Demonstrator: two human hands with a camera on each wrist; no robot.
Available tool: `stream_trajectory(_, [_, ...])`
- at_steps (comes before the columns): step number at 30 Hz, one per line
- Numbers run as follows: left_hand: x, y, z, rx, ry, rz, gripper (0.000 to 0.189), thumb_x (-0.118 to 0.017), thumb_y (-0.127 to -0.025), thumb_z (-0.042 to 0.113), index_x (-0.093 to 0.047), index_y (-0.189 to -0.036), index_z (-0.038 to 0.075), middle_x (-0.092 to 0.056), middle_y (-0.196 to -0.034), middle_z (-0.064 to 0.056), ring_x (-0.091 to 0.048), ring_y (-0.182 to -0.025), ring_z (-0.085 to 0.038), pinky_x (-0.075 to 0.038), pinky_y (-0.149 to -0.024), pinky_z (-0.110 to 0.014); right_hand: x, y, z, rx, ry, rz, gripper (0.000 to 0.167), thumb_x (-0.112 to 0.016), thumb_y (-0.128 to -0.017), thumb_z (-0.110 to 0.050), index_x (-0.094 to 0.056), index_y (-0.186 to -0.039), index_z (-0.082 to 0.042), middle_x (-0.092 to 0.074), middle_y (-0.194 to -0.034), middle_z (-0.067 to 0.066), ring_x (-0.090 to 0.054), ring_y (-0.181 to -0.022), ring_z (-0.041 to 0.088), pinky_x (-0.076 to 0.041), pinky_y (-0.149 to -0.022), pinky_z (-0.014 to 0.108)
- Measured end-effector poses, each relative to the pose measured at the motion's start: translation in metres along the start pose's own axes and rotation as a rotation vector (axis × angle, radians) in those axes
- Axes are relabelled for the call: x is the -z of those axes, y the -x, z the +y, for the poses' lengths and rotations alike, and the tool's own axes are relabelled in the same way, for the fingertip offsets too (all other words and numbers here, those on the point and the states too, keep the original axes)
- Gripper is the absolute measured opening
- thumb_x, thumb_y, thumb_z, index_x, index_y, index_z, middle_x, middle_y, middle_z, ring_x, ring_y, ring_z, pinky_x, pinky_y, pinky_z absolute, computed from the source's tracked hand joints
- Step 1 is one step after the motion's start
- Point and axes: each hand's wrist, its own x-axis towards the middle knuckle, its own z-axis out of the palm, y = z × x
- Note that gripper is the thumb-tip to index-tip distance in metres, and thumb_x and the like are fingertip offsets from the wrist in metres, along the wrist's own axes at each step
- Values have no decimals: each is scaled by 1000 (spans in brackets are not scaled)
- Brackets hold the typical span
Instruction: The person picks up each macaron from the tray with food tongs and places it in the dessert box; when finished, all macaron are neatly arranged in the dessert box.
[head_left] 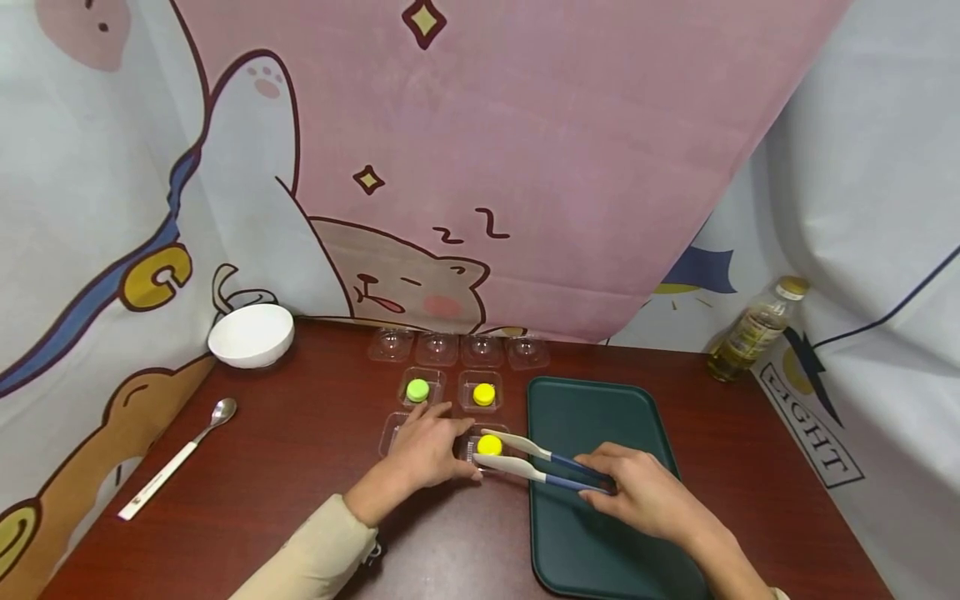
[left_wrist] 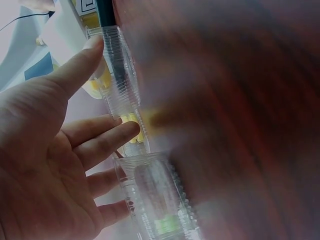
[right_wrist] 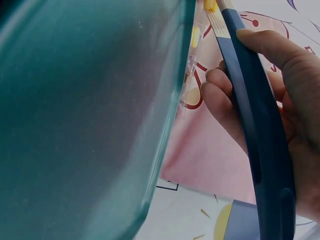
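Note:
My right hand (head_left: 637, 492) grips blue-handled tongs (head_left: 566, 483) with pale tips. The tips lie on either side of a yellow macaron (head_left: 490, 446) at the front right clear plastic box (head_left: 472, 450); whether it is lifted, I cannot tell. My left hand (head_left: 427, 450) holds that box between thumb and fingers, as the left wrist view also shows. Partly beneath this hand is another clear plastic box (head_left: 388, 433), its contents hidden. Behind, a green macaron (head_left: 417, 390) and a second yellow macaron (head_left: 483, 394) sit in two more clear boxes.
A dark green tray (head_left: 600, 408) lies under my right hand. Clear domed lids (head_left: 437, 348) line the back. At left are a white bowl (head_left: 251, 336) and a white-handled spoon (head_left: 176, 458); an oil bottle (head_left: 757, 329) stands back right, near the cloth walls.

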Motion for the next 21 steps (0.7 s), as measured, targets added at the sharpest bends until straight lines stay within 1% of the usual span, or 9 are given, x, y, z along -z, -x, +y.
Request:
stream_trajectory(4, [0,0,0,3,0,-6,83,-84,-70,61,-65,-137,17,-69,-135,0,-47,-143,-32,-27,-123,-58,0,-1,0,-3,4,2,34,-80,-87,-26,-74,-118,-12,-69,-100,-6,-51,-71,-4,-42,-57,15])
stream_trajectory(13, [1,0,1,2,5,-3,83,-85,-70,60,-65,-137,16,-69,-134,-1,-47,-143,-32,-28,-123,-58,0,-1,-1,-56,13,-25,36,-82,-85,-27,-74,-118,-15,-68,-100,-8,-51,-72,-3,-41,-57,15])
stream_trajectory(21, [1,0,1,11,18,-6,84,-86,-70,59,-65,-138,16,-69,-134,-3,-47,-143,-33,-27,-123,-58,0,-2,-1,-59,15,-27,35,-82,-85,-27,-75,-117,-16,-68,-100,-7,-52,-72,-2,-42,-57,15])
